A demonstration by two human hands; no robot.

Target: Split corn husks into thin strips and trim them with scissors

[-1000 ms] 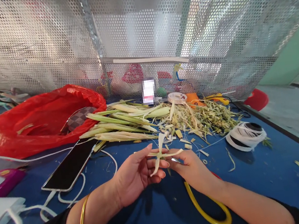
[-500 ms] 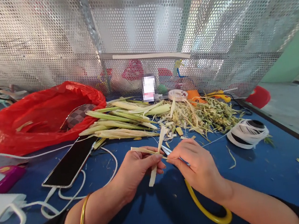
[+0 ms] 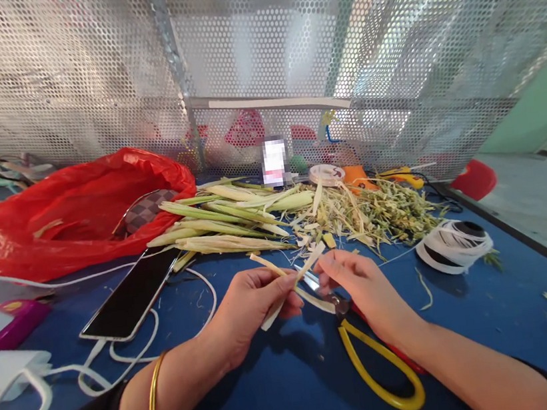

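Pale corn husk strips point(image 3: 310, 262) cross one another at the front middle, their ends sticking out several ways. My left hand point(image 3: 264, 295) is closed, pinching them at the crossing between thumb and fingers. My right hand point(image 3: 360, 288) is curled at the upper right strip, fingertips against it near its end; its thumb is partly hidden. Another strip end droops free below those fingertips. Scissors point(image 3: 383, 369) with yellow and red handles lie on the blue table under my right hand, blades pointing away to the left.
Beyond my hands lie a husk pile point(image 3: 225, 221) and dry plant scraps point(image 3: 385, 210). A red plastic bag point(image 3: 15, 232), phone point(image 3: 131, 294) and white cable point(image 3: 212, 294) are left. At right sits a white thread spool point(image 3: 453, 246). A perforated metal panel point(image 3: 262, 45) stands behind.
My right hand has let go of the lower right strip end and moved up to the upper strip, which now leans farther right. More of the scissors shows.
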